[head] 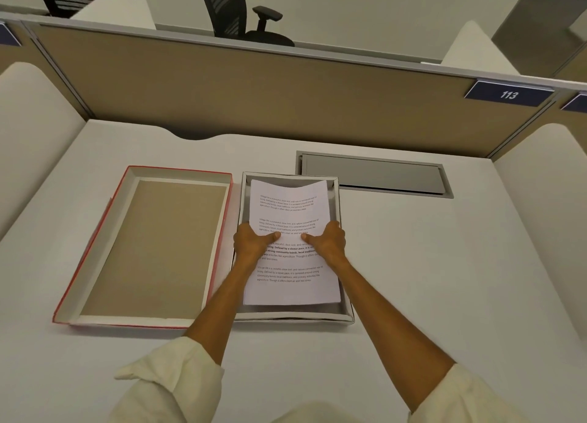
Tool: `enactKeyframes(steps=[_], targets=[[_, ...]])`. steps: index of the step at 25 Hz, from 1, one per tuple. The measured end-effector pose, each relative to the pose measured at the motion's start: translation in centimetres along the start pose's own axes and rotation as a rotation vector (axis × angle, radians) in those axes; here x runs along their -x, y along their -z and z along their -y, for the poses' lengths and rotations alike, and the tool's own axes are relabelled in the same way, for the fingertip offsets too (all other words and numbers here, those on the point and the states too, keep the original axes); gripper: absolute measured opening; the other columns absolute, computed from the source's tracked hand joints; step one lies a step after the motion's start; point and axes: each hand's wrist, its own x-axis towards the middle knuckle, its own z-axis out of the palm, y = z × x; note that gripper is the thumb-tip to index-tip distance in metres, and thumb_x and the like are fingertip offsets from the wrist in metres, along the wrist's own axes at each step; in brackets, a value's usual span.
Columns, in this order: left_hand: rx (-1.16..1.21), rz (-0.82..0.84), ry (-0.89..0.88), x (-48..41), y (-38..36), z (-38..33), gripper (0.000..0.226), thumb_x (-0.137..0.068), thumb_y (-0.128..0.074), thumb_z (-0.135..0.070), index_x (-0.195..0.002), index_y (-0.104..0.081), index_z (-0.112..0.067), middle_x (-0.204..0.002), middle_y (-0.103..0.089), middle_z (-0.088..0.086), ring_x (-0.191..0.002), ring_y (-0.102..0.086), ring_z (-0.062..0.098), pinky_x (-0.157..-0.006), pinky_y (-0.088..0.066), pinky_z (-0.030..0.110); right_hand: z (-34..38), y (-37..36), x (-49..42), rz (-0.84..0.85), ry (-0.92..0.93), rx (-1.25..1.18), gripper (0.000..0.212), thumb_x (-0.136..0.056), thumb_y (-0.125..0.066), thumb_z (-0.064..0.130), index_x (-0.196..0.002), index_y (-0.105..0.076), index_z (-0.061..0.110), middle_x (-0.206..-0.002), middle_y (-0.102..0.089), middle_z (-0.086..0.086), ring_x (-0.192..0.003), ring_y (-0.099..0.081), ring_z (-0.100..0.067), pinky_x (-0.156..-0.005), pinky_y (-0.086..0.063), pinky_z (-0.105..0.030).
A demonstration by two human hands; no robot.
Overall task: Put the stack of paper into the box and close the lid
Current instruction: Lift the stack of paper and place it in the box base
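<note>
A stack of white printed paper (287, 206) is held over the open grey-white box (346, 314) in the middle of the desk. The stack's far end dips into the box and curls slightly; its near end sits above the box's front wall. My left hand (252, 241) grips the stack's left edge with the thumb on top. My right hand (327, 240) grips the right edge the same way. The lid (149, 248), red outside and brown inside, lies upside down on the desk just left of the box.
A grey cable hatch (374, 174) is set in the white desk (444, 279) behind and right of the box. A tan partition (254, 98) with a "113" sign closes the back. White side panels flank the desk. Office chairs stand beyond.
</note>
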Motion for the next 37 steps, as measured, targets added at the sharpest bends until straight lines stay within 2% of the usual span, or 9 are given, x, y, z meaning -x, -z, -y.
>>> enactKeyframes(steps=[3, 6, 12, 20, 24, 31, 34, 37], targets=[[-0.025, 0.005, 0.012, -0.6, 0.1, 0.3, 0.051, -0.074, -0.083, -0.024, -0.116, -0.061, -0.007, -0.122, -0.069, 0.015, -0.105, -0.069, 0.033, -0.085, -0.058, 0.043, 0.0, -0.5, 0.0, 0.005, -0.001, -0.018, 0.043, -0.077, -0.080, 0.028, -0.101, -0.047, 0.012, -0.120, -0.065, -0.013, -0.106, -0.066, -0.030, -0.056, -0.041, -0.012], [-0.047, 0.010, 0.014, -0.9, 0.1, 0.7, 0.052, -0.075, -0.083, -0.024, -0.117, -0.059, -0.006, -0.123, -0.067, 0.015, -0.106, -0.068, 0.033, -0.084, -0.057, 0.041, -0.5, -1.0, -0.2, 0.014, 0.001, -0.033, 0.048, -0.075, -0.082, 0.025, -0.109, -0.056, 0.002, -0.119, -0.066, -0.015, -0.105, -0.066, -0.030, -0.065, -0.048, -0.022], [-0.041, 0.005, 0.014, -1.1, -0.4, 1.4, 0.054, -0.073, -0.084, -0.024, -0.117, -0.059, -0.006, -0.123, -0.067, 0.015, -0.107, -0.068, 0.033, -0.077, -0.054, 0.036, -1.4, -1.5, -0.5, 0.023, -0.031, -0.050, 0.054, -0.076, -0.081, 0.028, -0.116, -0.057, 0.001, -0.120, -0.065, -0.015, -0.104, -0.067, -0.030, -0.081, -0.059, -0.037], [-0.031, 0.003, 0.016, -1.4, -0.7, 1.9, 0.055, -0.072, -0.085, -0.024, -0.118, -0.061, -0.005, -0.121, -0.069, 0.015, -0.106, -0.068, 0.033, -0.078, -0.055, 0.036, -1.8, -1.7, -0.8, 0.015, -0.039, -0.057, 0.061, -0.075, -0.082, 0.030, -0.119, -0.053, 0.001, -0.122, -0.063, -0.015, -0.107, -0.065, -0.030, -0.085, -0.058, -0.042], [-0.048, 0.009, 0.019, -1.5, -0.8, 2.1, 0.057, -0.073, -0.084, -0.025, -0.120, -0.058, -0.005, -0.123, -0.067, 0.015, -0.108, -0.067, 0.033, -0.083, -0.056, 0.041, -2.0, -1.7, -0.9, 0.016, -0.048, -0.078, 0.067, -0.074, -0.082, 0.029, -0.123, -0.047, -0.001, -0.124, -0.061, -0.017, -0.111, -0.063, -0.031, -0.089, -0.057, -0.045], [-0.070, -0.015, -0.032, -1.3, -0.9, 2.2, 0.067, -0.071, -0.085, -0.024, -0.126, -0.052, -0.002, -0.127, -0.064, 0.017, -0.114, -0.063, 0.034, -0.089, -0.055, 0.043, -2.4, -1.6, -0.7, 0.019, -0.033, -0.133, 0.071, -0.076, -0.081, 0.027, -0.127, -0.041, -0.003, -0.129, -0.057, -0.018, -0.117, -0.059, -0.032, -0.094, -0.054, -0.039], [-0.056, -0.056, -0.089, -0.8, -0.9, 2.4, 0.066, -0.070, -0.087, -0.022, -0.123, -0.055, -0.002, -0.125, -0.065, 0.017, -0.112, -0.064, 0.033, -0.085, -0.054, 0.036, -2.5, -1.6, -0.4, 0.007, -0.010, -0.165, 0.073, -0.076, -0.081, 0.023, -0.130, -0.039, -0.003, -0.131, -0.055, -0.019, -0.120, -0.057, -0.032, -0.095, -0.051, -0.035], [-0.024, -0.099, -0.151, -0.2, -1.1, 2.6, 0.062, -0.069, -0.087, -0.019, -0.121, -0.057, -0.004, -0.122, -0.066, 0.016, -0.109, -0.065, 0.030, -0.080, -0.050, 0.028, -2.7, -1.8, 0.1, -0.030, 0.017, -0.188, 0.071, -0.076, -0.082, 0.018, -0.129, -0.038, -0.001, -0.131, -0.055, -0.018, -0.119, -0.057, -0.030, -0.088, -0.047, -0.026]])
